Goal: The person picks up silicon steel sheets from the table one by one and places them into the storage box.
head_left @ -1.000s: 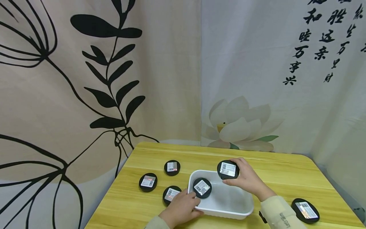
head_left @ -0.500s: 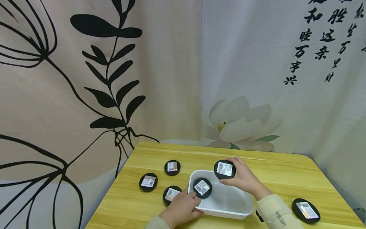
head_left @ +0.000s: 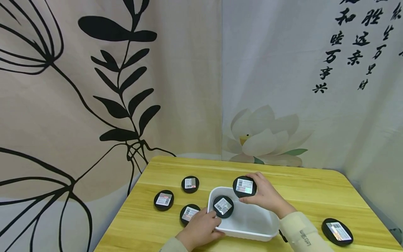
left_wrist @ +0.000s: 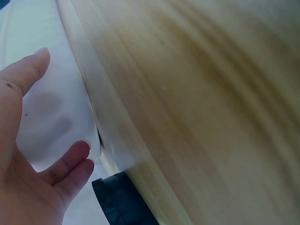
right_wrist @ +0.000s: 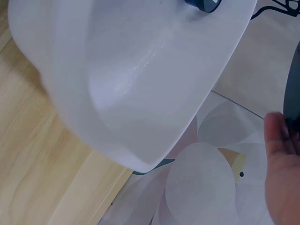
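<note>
A: What does the right hand (head_left: 267,197) have?

B: A round black container (head_left: 245,186), pinched at its right edge between thumb and fingers. Its white barcode label faces the head camera, and it hangs over the far side of the white plastic tub (head_left: 255,220). The right wrist view shows it apart from the tub, though the frame's edge cuts most of it off there.

A: And the left hand (head_left: 201,227)?

B: It grips the tub's near left corner, fingertips at the rim. From the left wrist, the thumb and fingers stand well apart in front of the white wall.

A: Is anything inside the tub?

B: One labelled black container (head_left: 223,206), at the left end. I can't tell whether it lies flat or leans.

A: Any more of them?

B: Three sit left of the tub on the wood-grain table (head_left: 141,231): a far container (head_left: 190,184), a leftmost container (head_left: 163,200), and a near container (head_left: 188,212) partly hidden by the left hand. Another, the right-side container (head_left: 337,232), lies near the pale right sleeve (head_left: 300,231), label up.

A: What's behind the table?

B: A pale curtain (head_left: 189,87), printed with black plants on the left, a lotus (head_left: 267,140) and black Chinese characters (head_left: 354,45) on the right.
</note>
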